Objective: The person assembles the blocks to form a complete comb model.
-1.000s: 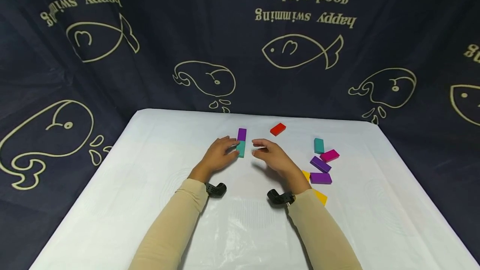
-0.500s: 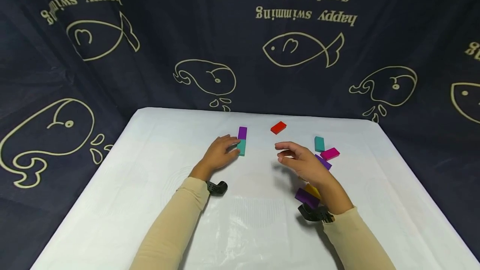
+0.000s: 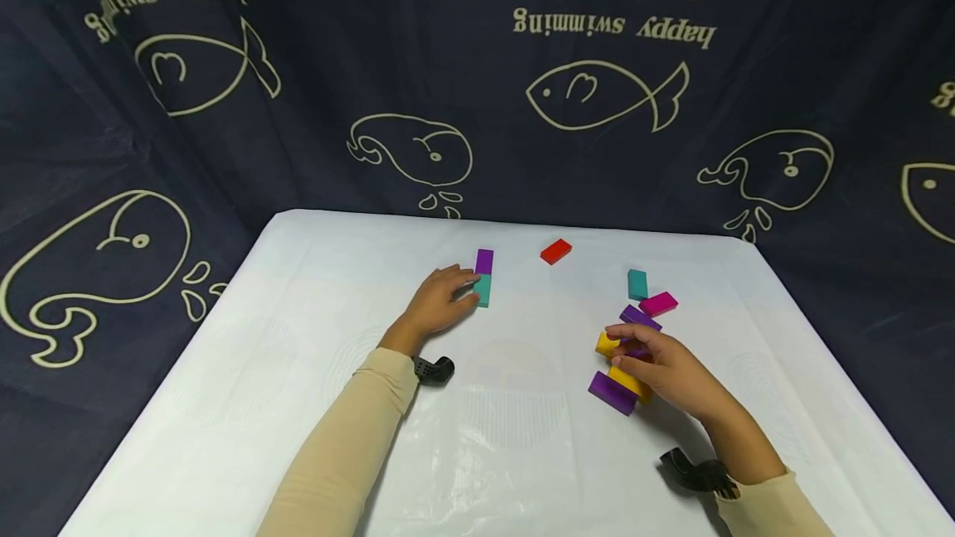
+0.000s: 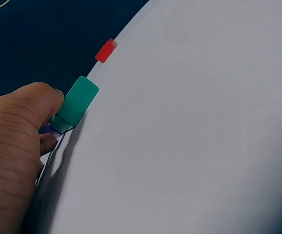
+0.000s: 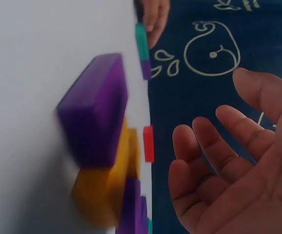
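My left hand (image 3: 440, 301) rests beside a teal block (image 3: 483, 291), its thumb and index fingertip touching the block's left side. Against the far end of that block lies a purple block (image 3: 484, 262). In the left wrist view the thumb is close against the teal block (image 4: 80, 101); most other fingers are hidden. Over the right-hand group hovers my right hand (image 3: 667, 367), fingers loosely bent and holding nothing. Beneath and beside it are a yellow block (image 3: 627, 382), a smaller-looking yellow block (image 3: 607, 345) and a purple block (image 3: 613, 393). The right wrist view shows the palm (image 5: 248, 180) and spread fingers.
Farther back on the white table (image 3: 336, 247) lies a red block (image 3: 555, 252). Beyond the right hand are a teal block (image 3: 637, 284), a magenta block (image 3: 659, 304) and a purple block (image 3: 640, 318). A dark fish-print cloth (image 3: 321, 164) hangs behind the table.
My right hand has moved right and toward me, away from the teal block, to above the yellow and purple blocks. A near purple block has shifted toward me. The left hand stays put.
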`<act>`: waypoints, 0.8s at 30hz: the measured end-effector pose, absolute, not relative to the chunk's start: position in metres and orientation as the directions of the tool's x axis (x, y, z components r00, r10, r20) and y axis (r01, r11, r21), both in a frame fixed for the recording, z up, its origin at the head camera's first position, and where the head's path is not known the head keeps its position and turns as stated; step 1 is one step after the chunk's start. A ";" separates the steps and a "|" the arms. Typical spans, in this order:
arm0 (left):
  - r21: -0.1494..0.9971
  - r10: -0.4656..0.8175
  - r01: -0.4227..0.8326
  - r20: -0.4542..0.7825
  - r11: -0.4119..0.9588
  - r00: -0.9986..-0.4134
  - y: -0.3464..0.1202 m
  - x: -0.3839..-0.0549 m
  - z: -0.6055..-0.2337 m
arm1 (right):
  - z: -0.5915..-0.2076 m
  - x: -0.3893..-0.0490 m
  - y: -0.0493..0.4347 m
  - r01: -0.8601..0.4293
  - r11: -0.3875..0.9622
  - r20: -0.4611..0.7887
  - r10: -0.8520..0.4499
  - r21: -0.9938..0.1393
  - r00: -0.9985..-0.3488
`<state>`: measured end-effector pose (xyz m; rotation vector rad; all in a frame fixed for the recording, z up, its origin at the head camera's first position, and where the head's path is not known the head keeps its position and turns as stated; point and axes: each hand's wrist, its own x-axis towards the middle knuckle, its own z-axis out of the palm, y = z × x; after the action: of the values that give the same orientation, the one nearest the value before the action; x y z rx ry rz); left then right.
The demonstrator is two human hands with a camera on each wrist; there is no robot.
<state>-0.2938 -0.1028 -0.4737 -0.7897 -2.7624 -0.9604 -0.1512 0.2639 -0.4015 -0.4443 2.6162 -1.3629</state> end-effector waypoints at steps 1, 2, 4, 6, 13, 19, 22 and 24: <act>0.547 0.439 0.511 0.268 0.663 -0.857 -0.103 -0.294 -0.473 | -0.403 -0.149 0.267 -0.196 0.559 -0.002 -0.333 -0.806 -0.943; 0.546 0.440 0.514 0.272 0.661 -0.856 -0.103 -0.294 -0.473 | -0.405 -0.147 0.269 -0.211 0.573 0.007 -0.337 -0.792 -0.941; 0.548 0.439 0.514 0.274 0.660 -0.856 -0.102 -0.293 -0.472 | -0.407 -0.143 0.274 -0.226 0.600 0.013 -0.338 -0.767 -0.941; 0.551 0.437 0.511 0.273 0.660 -0.857 -0.102 -0.293 -0.473 | -0.410 -0.139 0.278 -0.241 0.619 0.017 -0.345 -0.747 -0.939; 0.556 0.432 0.500 0.260 0.664 -0.863 -0.103 -0.294 -0.473 | -0.416 -0.132 0.283 -0.302 0.670 0.020 -0.394 -0.679 -0.919; 0.553 0.432 0.503 0.266 0.664 -0.862 -0.103 -0.295 -0.473 | -0.418 -0.130 0.282 -0.309 0.670 -0.029 -0.442 -0.675 -0.896; 0.553 0.429 0.496 0.257 0.669 -0.866 -0.102 -0.294 -0.473 | -0.418 -0.129 0.281 -0.314 0.669 -0.038 -0.456 -0.674 -0.889; 0.555 0.427 0.492 0.253 0.671 -0.868 -0.102 -0.294 -0.473 | -0.417 -0.128 0.280 -0.324 0.672 -0.037 -0.465 -0.666 -0.885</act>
<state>-0.2936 -0.1025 -0.4732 -0.7657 -2.7780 -0.9675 -0.1284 0.2802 -0.4173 -0.6409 2.6817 -1.0101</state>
